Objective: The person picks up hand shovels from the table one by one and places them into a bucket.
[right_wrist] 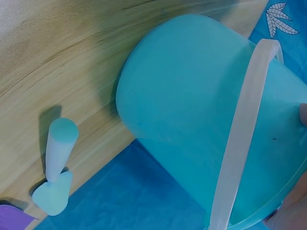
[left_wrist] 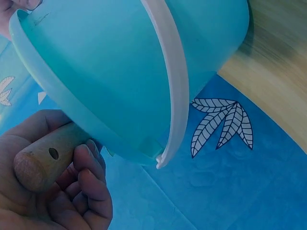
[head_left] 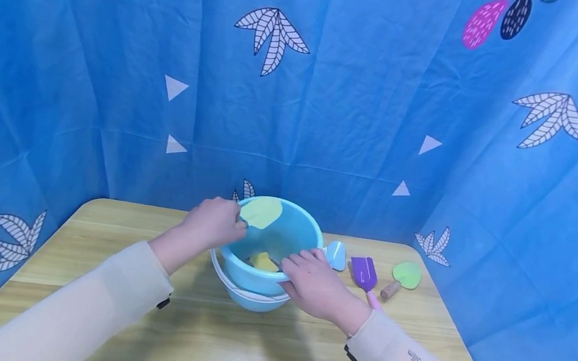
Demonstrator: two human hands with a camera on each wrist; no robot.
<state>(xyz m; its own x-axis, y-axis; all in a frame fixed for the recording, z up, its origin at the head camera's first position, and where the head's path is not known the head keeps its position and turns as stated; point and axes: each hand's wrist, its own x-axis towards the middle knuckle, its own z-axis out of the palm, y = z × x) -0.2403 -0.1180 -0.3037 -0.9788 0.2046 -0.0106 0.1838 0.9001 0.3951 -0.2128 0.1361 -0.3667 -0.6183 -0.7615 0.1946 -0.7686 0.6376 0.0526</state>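
Observation:
A light blue bucket with a white handle stands on the table. My left hand is at its left rim, fingers curled round the wooden grip of a toy shovel. The shovel's pale green blade lies over the inside of the bucket. On the near right rim, my right hand holds the bucket, thumb outside the wall. A yellow piece sits at the bottom of the bucket; its kind is unclear.
To the bucket's right lie a light blue shovel, a purple shovel with a pink grip, and a green shovel with a wooden grip. A patterned blue curtain hangs behind the wooden table.

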